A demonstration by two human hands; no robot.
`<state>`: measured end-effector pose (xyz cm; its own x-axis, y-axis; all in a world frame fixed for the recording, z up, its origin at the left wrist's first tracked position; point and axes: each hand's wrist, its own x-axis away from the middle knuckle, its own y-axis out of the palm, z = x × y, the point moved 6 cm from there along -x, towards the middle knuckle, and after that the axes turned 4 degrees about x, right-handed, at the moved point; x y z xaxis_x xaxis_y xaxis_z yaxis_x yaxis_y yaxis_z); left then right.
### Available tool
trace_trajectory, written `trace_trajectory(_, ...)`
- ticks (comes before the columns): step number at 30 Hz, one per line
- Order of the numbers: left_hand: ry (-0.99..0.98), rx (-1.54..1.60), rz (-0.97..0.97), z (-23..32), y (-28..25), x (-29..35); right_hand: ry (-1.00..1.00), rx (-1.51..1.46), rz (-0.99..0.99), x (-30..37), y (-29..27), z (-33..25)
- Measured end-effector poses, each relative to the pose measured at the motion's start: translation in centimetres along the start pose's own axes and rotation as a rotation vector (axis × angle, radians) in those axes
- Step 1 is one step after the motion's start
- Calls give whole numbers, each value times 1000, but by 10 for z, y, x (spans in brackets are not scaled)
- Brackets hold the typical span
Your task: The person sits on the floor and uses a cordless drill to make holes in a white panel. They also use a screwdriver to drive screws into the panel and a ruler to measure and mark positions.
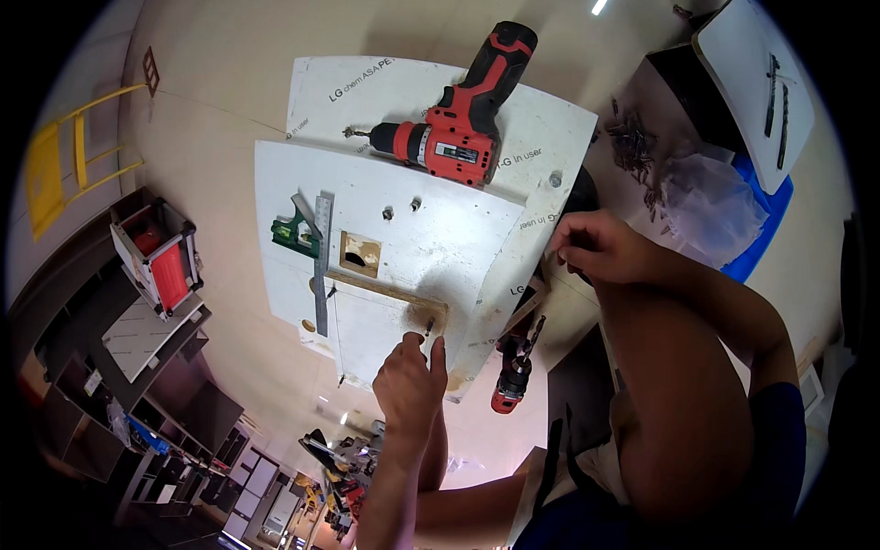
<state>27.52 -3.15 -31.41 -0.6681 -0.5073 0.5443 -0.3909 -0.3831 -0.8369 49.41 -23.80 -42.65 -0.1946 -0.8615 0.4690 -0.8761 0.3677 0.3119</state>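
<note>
My left hand (408, 374) reaches over a small white panel with a raw board edge. Its thumb and index finger close around a small dark metal pin (430, 325), which pokes out at their tips near the panel's corner; its exact kind is too small to tell. Similar small fittings stick out at the panel's left edge. My right hand (598, 247) hangs by my bent knee, fingers loosely curled with nothing visible in them. Under the work lies a larger white board (486, 220) with a square cutout. Two small metal fittings (401, 209) stand on it.
A red and black cordless drill (458, 147) lies on the boards' far part. A green-handled try square (307, 234) sits at the left. Another drill (511, 380) rests beside the boards. A clear plastic bag (710, 206) and scattered screws (631, 147) are at the right.
</note>
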Motion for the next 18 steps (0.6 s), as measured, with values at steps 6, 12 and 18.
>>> trace_trajectory(6, 54, -239, -114, 2, 14, -11, -4, -35, 12, 2, -3, 2)
trace_trajectory(12, 127, -227, -41, 0, 22, -13, 47, 11, 14, 5, -7, 11)
trace_trajectory(18, 150, -303, -42, -4, 33, -9, 63, -13, 21, 0, -4, 13)
